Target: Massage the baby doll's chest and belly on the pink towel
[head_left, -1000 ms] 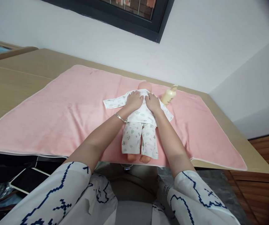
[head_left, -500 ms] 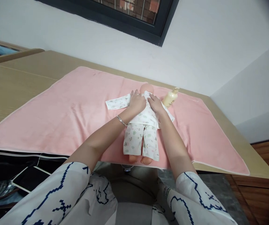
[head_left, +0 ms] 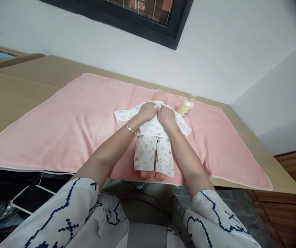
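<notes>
A baby doll point(head_left: 153, 151) lies on its back on a pink towel point(head_left: 81, 120), its bald head point(head_left: 159, 96) toward the wall. It wears white printed pyjamas, with the trousers pointing at me. My left hand point(head_left: 147, 111) and my right hand point(head_left: 166, 115) rest side by side on the doll's chest. Both hands have their fingers curled and pinch the white shirt point(head_left: 153, 128) near the collar. A thin bracelet circles my left wrist.
A cream pump bottle point(head_left: 185, 106) stands on the towel just right of the doll's head. The towel covers a wooden table point(head_left: 21, 79) set against a white wall. A dark phone point(head_left: 31, 198) lies at the lower left, beside my lap.
My hands went from flat on the doll's chest to gripping the shirt near the collar, with the fingers now curled together.
</notes>
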`<state>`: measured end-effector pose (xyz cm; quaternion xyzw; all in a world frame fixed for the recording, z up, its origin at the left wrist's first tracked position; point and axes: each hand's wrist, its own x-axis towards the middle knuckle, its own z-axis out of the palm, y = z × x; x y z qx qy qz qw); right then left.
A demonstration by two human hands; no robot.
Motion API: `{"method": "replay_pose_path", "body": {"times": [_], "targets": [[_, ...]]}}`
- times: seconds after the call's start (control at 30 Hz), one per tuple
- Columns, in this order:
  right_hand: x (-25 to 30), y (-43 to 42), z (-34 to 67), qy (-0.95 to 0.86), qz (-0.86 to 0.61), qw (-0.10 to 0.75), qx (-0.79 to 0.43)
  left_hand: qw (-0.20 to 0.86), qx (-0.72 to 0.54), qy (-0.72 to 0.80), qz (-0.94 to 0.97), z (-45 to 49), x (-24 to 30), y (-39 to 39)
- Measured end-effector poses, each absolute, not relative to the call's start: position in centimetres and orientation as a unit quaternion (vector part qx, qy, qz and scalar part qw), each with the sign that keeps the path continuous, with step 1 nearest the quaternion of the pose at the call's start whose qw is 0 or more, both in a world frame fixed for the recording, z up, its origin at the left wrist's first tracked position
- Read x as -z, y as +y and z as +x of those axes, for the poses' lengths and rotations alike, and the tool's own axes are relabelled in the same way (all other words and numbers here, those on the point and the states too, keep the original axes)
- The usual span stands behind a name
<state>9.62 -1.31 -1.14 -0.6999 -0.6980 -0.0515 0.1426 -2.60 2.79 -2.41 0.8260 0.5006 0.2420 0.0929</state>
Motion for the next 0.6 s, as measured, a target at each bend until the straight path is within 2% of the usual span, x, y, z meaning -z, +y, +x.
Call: {"method": "replay_pose_path", "body": {"times": [0.13,0.27,0.4,0.6], "targets": [[1.8,0.6,12.4,-0.705,-0.682,0.191,-0.016,0.091,-0.174,0.532,0.824,-2.4,0.3,1.2],[2.1,1.3,13.1,-0.701,-0.679,0.214,-0.043,0.151,-0.169,0.536,0.813,-2.8,-0.1,1.4],[1.4,0.1,11.4,-0.684,-0.708,0.176,-0.008,0.183,-0.214,0.515,0.81,-3.4,1.5,3.2],[0.2,-2.2,8.8,-0.67,-0.729,0.135,0.024,0.16,-0.258,0.485,0.82,-3.4,3.4,4.5]]}}
